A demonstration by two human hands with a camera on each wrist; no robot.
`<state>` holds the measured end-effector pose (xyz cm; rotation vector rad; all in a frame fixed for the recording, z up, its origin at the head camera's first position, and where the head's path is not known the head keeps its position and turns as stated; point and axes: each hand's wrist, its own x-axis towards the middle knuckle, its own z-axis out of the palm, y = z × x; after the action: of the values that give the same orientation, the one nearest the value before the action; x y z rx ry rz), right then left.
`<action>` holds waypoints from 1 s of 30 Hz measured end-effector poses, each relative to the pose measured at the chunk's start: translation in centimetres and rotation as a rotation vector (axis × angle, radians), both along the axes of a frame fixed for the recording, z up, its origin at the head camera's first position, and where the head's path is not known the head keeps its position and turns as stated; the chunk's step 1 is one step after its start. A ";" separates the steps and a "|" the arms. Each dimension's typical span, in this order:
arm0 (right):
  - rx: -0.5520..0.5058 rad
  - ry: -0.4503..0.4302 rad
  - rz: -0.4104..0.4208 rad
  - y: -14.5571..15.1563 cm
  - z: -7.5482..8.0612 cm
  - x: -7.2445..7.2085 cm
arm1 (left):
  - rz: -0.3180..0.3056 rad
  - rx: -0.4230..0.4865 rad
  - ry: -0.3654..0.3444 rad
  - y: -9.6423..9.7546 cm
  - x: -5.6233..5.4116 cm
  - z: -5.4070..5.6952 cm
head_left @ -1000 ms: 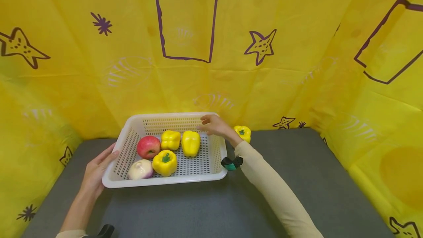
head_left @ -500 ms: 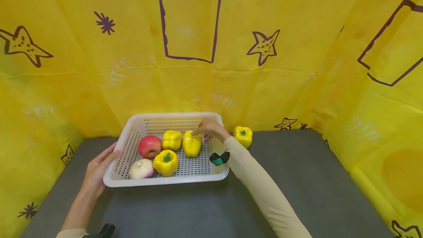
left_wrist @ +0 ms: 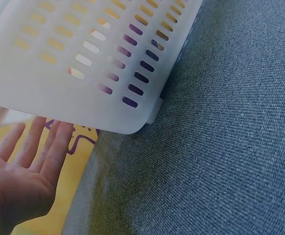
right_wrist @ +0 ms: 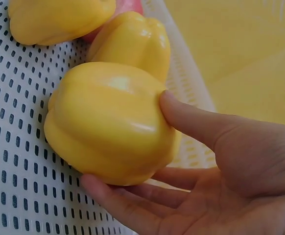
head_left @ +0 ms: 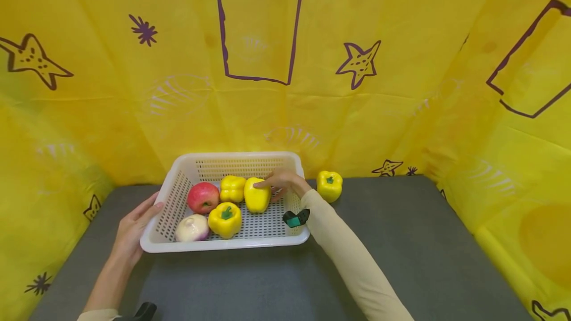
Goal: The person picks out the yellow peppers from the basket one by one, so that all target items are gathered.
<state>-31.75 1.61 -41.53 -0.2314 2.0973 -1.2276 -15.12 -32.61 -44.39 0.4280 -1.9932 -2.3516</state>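
In the head view a white plastic basket (head_left: 223, 245) holds a red apple (head_left: 203, 197), a white-and-purple turnip-like vegetable (head_left: 192, 228) and three yellow bell peppers. My right hand (head_left: 285, 181) reaches over its right side and grips the rightmost bell pepper (head_left: 256, 197). In the right wrist view the thumb lies on one side of this pepper (right_wrist: 113, 122), with fingers curving under the other. My left hand (head_left: 131, 229) holds the basket's left rim, thumb at the edge. The left wrist view shows its fingers (left_wrist: 54, 149) reaching up behind the basket wall (left_wrist: 83, 98).
Another yellow bell pepper (head_left: 329, 186) lies on the dark grey table (head_left: 232, 286), right of the basket. One pepper (head_left: 232, 188) touches the gripped one; another (head_left: 225, 220) sits nearer the front. A yellow patterned cloth (head_left: 258, 113) hangs behind and at both sides.
My right hand has moved left and down into the basket and taken hold of the rightmost pepper, which has shifted slightly left. The left hand stays at the rim.
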 end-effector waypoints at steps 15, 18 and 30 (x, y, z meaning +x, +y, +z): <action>0.010 0.147 -0.004 0.4 1.1 0.8 | 0.005 0.002 -0.001 0.1 0.0 0.0; -0.012 0.196 0.007 0.6 1.5 1.1 | 0.008 0.005 -0.004 0.1 0.0 0.0; 0.012 0.468 0.050 1.9 4.0 2.3 | -0.008 0.010 0.009 0.2 0.0 0.0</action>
<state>-29.47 3.51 -37.52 -0.6118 2.4727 -1.2168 -15.11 -32.43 -44.34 0.4102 -1.9840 -2.3648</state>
